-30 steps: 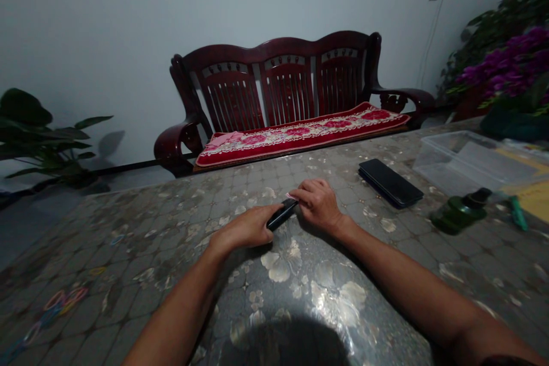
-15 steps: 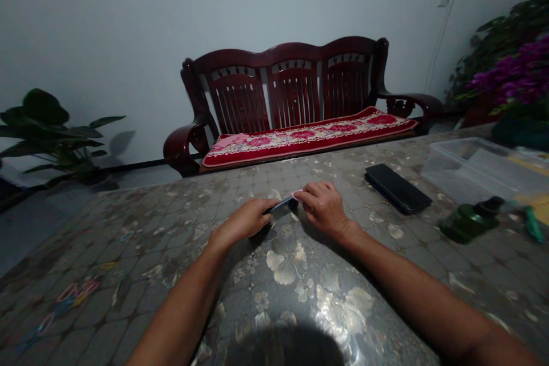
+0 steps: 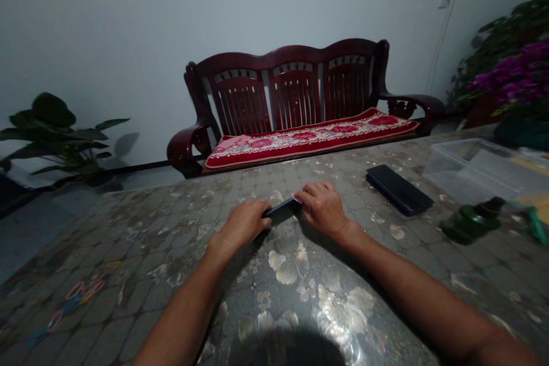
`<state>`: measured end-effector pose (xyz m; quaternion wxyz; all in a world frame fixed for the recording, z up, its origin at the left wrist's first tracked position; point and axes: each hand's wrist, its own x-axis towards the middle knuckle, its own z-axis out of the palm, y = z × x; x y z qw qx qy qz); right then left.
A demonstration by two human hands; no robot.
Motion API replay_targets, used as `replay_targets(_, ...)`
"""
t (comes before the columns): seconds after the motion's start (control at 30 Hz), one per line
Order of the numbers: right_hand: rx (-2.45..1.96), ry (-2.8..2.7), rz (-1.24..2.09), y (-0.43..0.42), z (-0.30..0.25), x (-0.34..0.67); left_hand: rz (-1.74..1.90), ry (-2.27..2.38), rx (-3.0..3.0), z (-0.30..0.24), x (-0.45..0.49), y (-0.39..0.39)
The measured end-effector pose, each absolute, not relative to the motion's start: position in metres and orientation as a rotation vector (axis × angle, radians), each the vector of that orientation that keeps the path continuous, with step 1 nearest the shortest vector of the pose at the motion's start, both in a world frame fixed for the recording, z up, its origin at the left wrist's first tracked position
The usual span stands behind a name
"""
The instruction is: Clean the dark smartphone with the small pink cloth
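My left hand and my right hand meet over a small flat black object on the patterned table. The left hand's fingers curl round its near end. The right hand's fingers pinch its far end, where a bit of pink shows between the fingertips. Both forearms rest on the table. What the black object is I cannot make out.
A black phone lies to the right, then a dark green bottle, a clear plastic box and a green pen. Coloured rubber bands lie at the left. A red-cushioned wooden bench and plants stand beyond.
The view has shifted slightly. Both hands stay on the black object, which has tipped flatter and is more covered by the left hand's fingers.
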<state>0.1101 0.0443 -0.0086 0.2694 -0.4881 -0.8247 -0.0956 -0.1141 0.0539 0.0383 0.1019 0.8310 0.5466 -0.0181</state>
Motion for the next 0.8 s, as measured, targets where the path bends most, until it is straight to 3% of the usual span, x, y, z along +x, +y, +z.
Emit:
replay_targets(0.2, -1.329, -2.225, -0.248, 0.044, -0.007, 0.108, 0.086, 1.736, 2.561, 0.029, -0.123, 0.033)
replay_targets(0.53, -1.319, -2.189, -0.257, 0.045, -0.01, 0.106, 1.027, 1.292, 3.034, -0.025, -0.155, 0.02)
replay_targets(0.8, -1.307, -2.203, -0.273, 0.046, -0.009, 0.107, 1.204, 1.192, 3.062, -0.029, -0.156, 0.023)
